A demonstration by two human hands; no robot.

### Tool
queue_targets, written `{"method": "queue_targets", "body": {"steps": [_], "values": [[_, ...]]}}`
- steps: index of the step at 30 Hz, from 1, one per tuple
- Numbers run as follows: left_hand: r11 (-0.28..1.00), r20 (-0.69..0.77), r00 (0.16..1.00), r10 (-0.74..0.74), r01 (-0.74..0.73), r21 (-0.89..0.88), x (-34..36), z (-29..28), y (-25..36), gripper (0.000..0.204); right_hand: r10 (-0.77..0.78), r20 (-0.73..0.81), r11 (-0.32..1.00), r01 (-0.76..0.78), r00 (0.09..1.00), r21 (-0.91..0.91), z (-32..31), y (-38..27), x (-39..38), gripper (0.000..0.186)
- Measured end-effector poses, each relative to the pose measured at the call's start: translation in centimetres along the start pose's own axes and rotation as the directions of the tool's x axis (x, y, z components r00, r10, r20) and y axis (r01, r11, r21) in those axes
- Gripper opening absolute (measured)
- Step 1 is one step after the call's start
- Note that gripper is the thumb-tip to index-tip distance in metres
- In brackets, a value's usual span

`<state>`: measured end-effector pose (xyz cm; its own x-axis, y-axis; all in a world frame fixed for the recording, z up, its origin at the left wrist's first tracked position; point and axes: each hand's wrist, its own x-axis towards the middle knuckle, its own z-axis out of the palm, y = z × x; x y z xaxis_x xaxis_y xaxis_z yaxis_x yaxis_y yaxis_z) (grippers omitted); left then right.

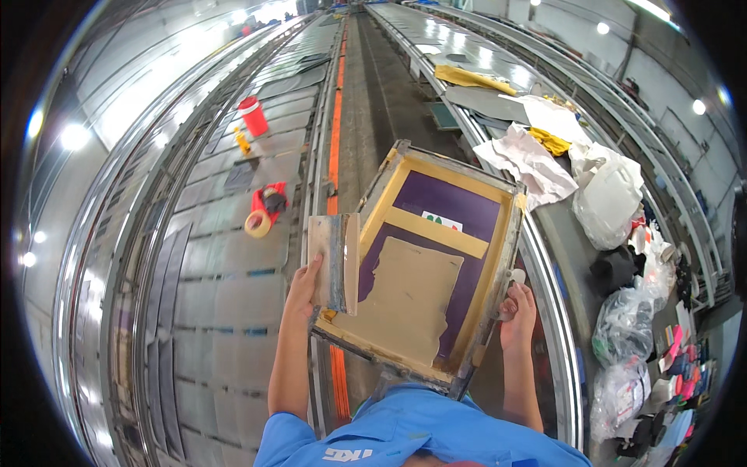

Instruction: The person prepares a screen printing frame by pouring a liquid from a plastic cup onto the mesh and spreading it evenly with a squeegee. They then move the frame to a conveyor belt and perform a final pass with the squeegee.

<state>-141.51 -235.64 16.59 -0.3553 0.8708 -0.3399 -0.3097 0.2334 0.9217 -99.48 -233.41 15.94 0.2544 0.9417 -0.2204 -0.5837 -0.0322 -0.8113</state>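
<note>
A screen printing frame [507, 241] is tilted in front of my body, its lower edge close to my blue shirt. Purple mesh [459, 191] shows inside it, crossed by a strip of yellowish tape, and beige ink [412, 288] covers much of the lower part. My left hand [306, 284] grips a wide squeegee [327, 261] upright over the frame's left side. At the right rim, my right hand [517, 311] is closed with bent fingers. A small whitish piece [517, 276] pokes out above those fingers; its kind is unclear.
Long printing tables run along both sides of an aisle. On the left one are a red container [253, 117], a yellow bottle [242, 142] and a tape roll [257, 223]. Crumpled white sheets [529, 163], yellow cloth [475, 79] and stuffed plastic bags [611, 194] lie on the right.
</note>
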Motion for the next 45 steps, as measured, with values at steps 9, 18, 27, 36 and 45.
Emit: {"method": "queue_targets", "body": {"steps": [9,18,27,36,45], "values": [[0.993,-0.114,0.99,0.082,-0.071,0.097,24.4,6.9,8.4,0.063,-0.083,0.032,0.995,0.081,0.996,0.053,14.4,2.7,23.3,0.01],[0.992,-0.248,0.964,0.097,-0.115,-0.058,40.5,4.9,11.8,0.062,0.03,0.232,0.999,-0.022,0.972,-0.035,29.9,8.3,42.9,0.009],[0.963,-0.145,0.957,0.25,-0.261,-0.062,67.0,8.0,22.5,0.062,-0.005,0.195,0.999,0.014,0.981,-0.041,47.4,11.7,63.5,0.012],[0.992,-0.139,0.99,0.036,-0.019,0.123,91.7,14.3,29.9,0.07,-0.074,-0.014,0.997,0.074,0.997,0.012,53.5,15.1,77.2,0.011],[0.986,-0.148,0.986,0.081,-0.058,0.155,117.2,20.8,37.9,0.074,-0.091,0.054,0.993,0.087,0.994,0.082,66.6,18.3,102.1,0.011]]}}
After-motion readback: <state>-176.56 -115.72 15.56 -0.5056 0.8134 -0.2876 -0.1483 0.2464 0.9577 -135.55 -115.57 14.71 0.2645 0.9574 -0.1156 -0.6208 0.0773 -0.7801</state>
